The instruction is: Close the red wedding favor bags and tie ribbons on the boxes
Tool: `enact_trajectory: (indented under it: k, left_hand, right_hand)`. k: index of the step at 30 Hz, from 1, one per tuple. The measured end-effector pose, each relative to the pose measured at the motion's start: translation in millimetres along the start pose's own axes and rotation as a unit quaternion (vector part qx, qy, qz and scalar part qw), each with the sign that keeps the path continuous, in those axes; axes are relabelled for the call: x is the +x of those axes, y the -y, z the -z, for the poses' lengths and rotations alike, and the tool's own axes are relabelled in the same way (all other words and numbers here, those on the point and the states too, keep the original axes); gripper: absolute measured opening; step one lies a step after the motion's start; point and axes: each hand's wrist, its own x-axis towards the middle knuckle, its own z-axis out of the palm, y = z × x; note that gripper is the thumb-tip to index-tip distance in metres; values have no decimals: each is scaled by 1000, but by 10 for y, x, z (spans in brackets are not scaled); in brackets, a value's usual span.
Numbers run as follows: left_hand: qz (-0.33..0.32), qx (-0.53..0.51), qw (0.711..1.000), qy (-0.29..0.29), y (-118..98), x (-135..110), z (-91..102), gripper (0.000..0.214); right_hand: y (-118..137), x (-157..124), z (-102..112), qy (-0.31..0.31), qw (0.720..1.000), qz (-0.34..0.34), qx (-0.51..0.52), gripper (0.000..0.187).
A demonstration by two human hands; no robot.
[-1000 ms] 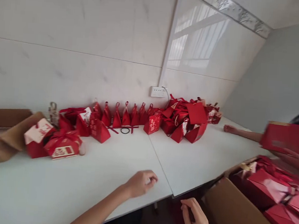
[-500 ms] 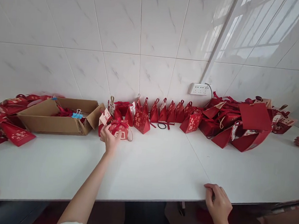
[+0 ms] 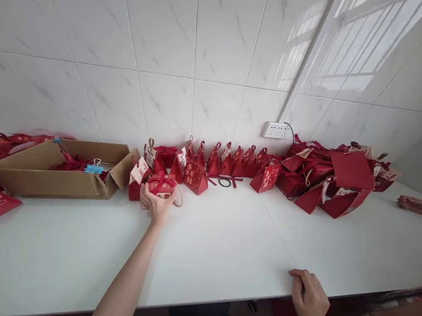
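Observation:
My left hand (image 3: 156, 203) is wrapped around a red gift box (image 3: 165, 186) with a ribbon bow on top and a twisted cord handle at its right. The box sits among other red boxes near the wall. Just left of it stands a red box with a pale tag (image 3: 140, 170), and to its right is a pyramid-shaped red box (image 3: 195, 176) with gold characters. My right hand (image 3: 309, 299) rests at the table's front edge, fingers curled in, with nothing visible in them.
A cardboard box (image 3: 48, 184) holding red ribbon and a blue binder clip (image 3: 94, 167) stands at left. Several pyramid boxes line the wall. A heap of red boxes (image 3: 352, 169) lies at right, near another person's hand (image 3: 408, 202). A black ring (image 3: 224, 182) lies centrally.
My left hand has closed further around the bow-topped box, its fingers now at the box's left side. The view has turned a little. My right hand stays at the table edge.

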Motion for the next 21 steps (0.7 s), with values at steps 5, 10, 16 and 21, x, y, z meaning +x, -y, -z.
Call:
enact_trajectory:
  k: [5, 10, 16, 21]
  left_hand:
    - [6, -5, 1000, 9, 22, 9, -10, 95]
    - [8, -6, 1000, 17, 34, -20, -8, 93]
    - [4, -8, 1000, 26, 51, -44, 1, 90]
    - [0, -11, 1000, 26, 28, -73, 4, 90]
  right_hand:
    - [-4, 10, 1, 2, 1000, -1, 5, 25]
    - [-2, 30, 3, -6, 1000, 12, 8, 23]
    - [6, 31, 9, -4, 1000, 6, 11, 24]
    - [9, 40, 20, -4, 1000, 4, 8, 24]
